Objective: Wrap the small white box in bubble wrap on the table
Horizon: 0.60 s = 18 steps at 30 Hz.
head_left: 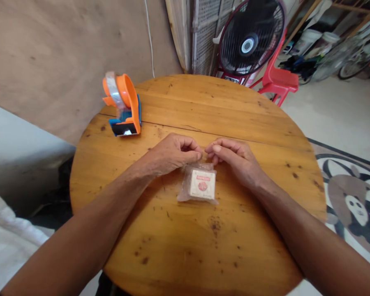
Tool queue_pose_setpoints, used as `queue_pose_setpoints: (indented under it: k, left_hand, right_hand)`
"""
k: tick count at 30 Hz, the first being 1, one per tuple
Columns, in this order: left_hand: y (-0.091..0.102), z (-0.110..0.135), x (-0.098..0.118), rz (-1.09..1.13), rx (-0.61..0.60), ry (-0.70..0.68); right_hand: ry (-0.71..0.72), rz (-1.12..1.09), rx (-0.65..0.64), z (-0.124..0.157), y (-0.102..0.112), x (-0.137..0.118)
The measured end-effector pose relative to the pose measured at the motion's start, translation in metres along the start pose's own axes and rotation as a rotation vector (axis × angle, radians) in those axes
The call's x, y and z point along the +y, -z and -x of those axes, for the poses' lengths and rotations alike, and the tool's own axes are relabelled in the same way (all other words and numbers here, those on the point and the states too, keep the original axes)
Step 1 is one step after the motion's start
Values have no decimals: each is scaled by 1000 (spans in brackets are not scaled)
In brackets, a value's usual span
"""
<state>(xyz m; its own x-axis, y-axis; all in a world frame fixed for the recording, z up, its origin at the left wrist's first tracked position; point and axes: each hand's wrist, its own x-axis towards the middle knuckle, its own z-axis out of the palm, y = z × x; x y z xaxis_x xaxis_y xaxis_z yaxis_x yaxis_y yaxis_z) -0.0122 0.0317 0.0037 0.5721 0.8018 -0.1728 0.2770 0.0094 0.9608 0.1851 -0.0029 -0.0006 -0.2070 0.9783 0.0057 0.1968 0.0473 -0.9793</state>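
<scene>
A small clear plastic packet (200, 184) with a square white label and a red mark lies on the round wooden table (185, 246). My left hand (172, 154) pinches the packet's far edge with closed fingers. My right hand (234, 158) pinches the same far edge from the right, fingers curled. The two hands almost touch above the packet's top.
An orange and blue tape dispenser (123, 107) with clear tape stands at the table's far left. Behind the table are a black fan (249, 39), a red plastic chair (279, 82) and a wall. A panda rug (351, 201) covers the floor at right.
</scene>
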Motion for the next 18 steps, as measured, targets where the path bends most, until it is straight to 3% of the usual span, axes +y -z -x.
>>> queue_pose_setpoints:
  k: [18]
  left_hand:
    - [-1,0,0,51,42,9]
  right_hand:
    - [55,44,60,-5,-8,4]
